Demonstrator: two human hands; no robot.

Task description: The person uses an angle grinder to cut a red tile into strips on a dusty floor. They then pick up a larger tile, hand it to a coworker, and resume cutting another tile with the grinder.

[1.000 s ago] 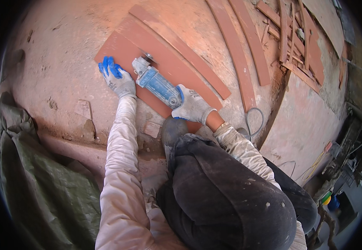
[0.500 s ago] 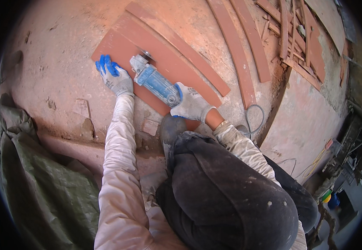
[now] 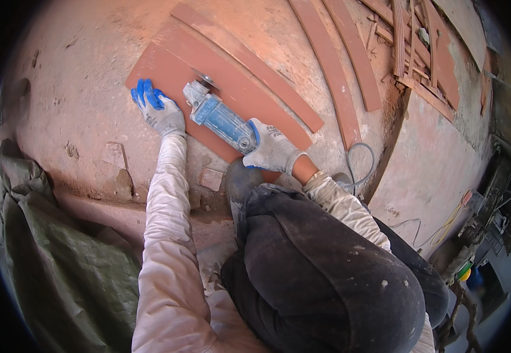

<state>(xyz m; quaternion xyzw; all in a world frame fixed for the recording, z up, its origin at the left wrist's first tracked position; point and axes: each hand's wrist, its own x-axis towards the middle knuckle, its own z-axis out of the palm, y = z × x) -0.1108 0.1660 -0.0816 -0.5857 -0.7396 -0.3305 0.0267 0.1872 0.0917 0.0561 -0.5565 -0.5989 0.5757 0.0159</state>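
Note:
My right hand [image 3: 272,146], in a grey glove with blue palm, is wrapped round the rear of a blue angle grinder [image 3: 223,122]. The grinder's disc [image 3: 206,80] meets the face of a reddish-brown tile [image 3: 167,65], along a line running lengthwise. At the tile's left end rests my left hand [image 3: 160,112], gloved the same way, its blue-coated fingers stretched over the edge and pressing down. My shoe [image 3: 242,179] stands against the tile's near edge. Just beyond the tile lies a narrow strip [image 3: 249,59] of the same material.
Two long reddish strips [image 3: 332,76] lie farther right. Offcuts [image 3: 411,53] are heaped at the far right, by a raised slab edge [image 3: 392,147]. A grey cord [image 3: 373,159] loops beside my right wrist. Green tarpaulin [image 3: 61,247] bunches at the left; a broken tile piece [image 3: 211,179] lies near my shoe.
The view has shifted slightly. Along the tile, the grinder is in nearly the same place, and both hands keep their hold.

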